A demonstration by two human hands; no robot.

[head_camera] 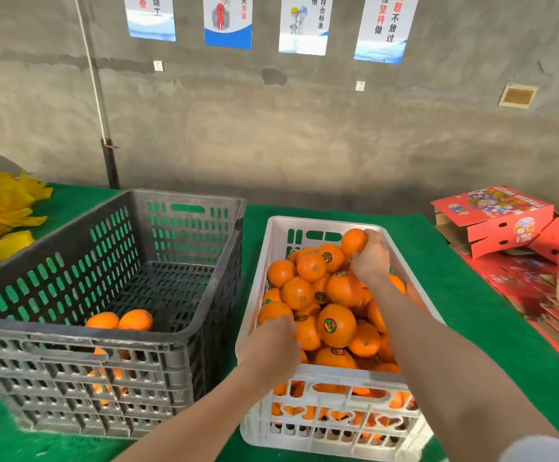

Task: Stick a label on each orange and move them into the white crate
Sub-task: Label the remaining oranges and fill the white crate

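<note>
1. Head view, nearest first: left hand (273, 341) at the near left corner of the white crate (338, 371), fingers (288, 326) curled down over an orange (273, 311) on the heap, apparently gripping it.
2. Just beside, in the near corner of the grey crate (71, 338): two remaining oranges (119, 320) above the rim, more glimpsed through the slots. Well to the left of both hands, nearer the left one. Probably next to fetch, so a reach leftward over both crate walls.
3. Across the white crate: piled to the rim with fruit, many pieces bearing dark round labels (330, 325).
4. Farther in, at the far right corner: right hand (371, 258) closed round a second orange (353, 241), held just above the heap. Cannot tell whether labelled.
5. Beyond, on the green counter (471, 295): red cartons (491, 218) to the right, a yellow heap (1, 208) to the left, posters (228, 21) on the wall behind.
</note>
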